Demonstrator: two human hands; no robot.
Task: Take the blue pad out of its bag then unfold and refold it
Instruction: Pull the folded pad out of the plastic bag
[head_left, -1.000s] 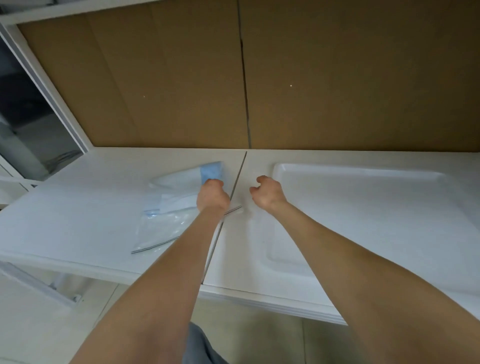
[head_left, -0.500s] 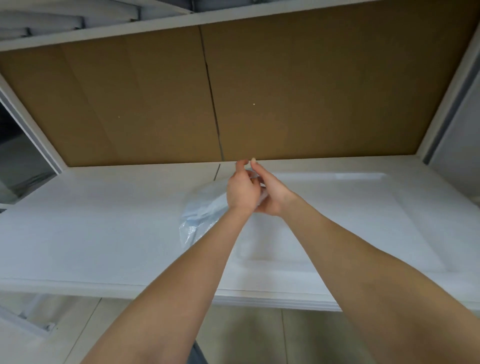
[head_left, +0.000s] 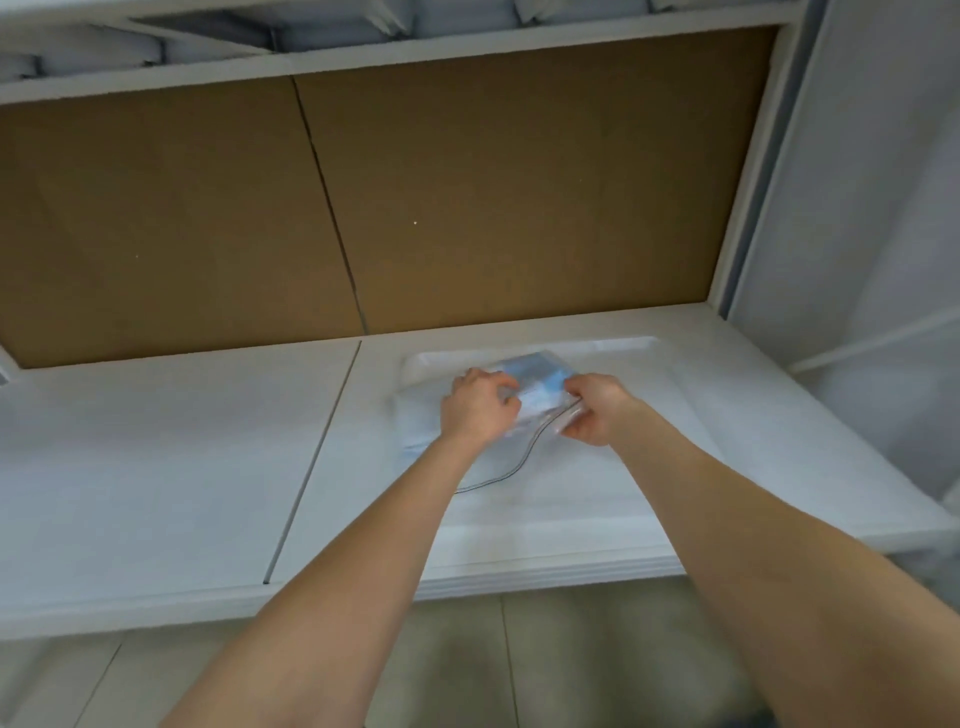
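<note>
A clear plastic zip bag (head_left: 524, 447) lies on the white table, over the shallow recessed panel on the right half. The folded blue pad (head_left: 540, 376) shows through the bag at its far end. My left hand (head_left: 480, 405) grips the bag's near left part, fingers curled over the plastic. Pinching the bag's opening edge on the right is my right hand (head_left: 595, 410). The dark zip strip (head_left: 519, 462) curves from between my hands toward me. The pad is still inside the bag and blurred.
The white table (head_left: 182, 467) has a seam (head_left: 317, 457) running front to back left of the bag. A brown board wall (head_left: 467, 197) stands behind it. A white frame post (head_left: 748, 182) rises at the right. Tiled floor lies below the front edge.
The bag went from lying left of the seam to lying on the recessed panel on the right. Both hands now grip the bag at its opening; my view turned left.
</note>
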